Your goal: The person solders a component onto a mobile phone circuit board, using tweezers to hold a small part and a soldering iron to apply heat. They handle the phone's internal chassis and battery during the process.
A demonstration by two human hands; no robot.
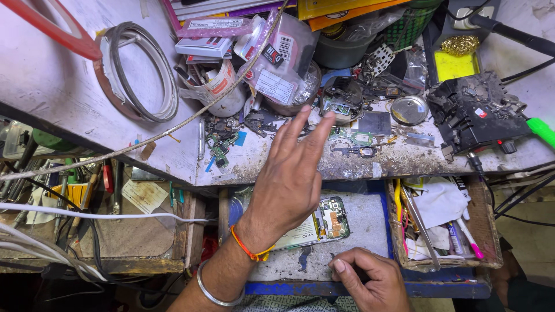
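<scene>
Surface: cluttered workbench (87, 86).
Left hand (289, 173): open, fingers spread, raised above opened phone (324, 222).
Right hand (370, 280): loosely curled, empty, below the phone on drawer (370, 231).

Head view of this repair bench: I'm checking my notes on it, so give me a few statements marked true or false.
1. The left hand is raised with fingers spread, holding nothing. True.
2. The right hand grips the tweezers. False: it rests on the drawer's front edge; the tweezers lie in the wooden tray.
3. An opened phone lies in the drawer. True.
4. The wire coil sits in the drawer. False: it lies on the benchtop, at the left.
5. The left wrist wears an orange thread. True.
</scene>
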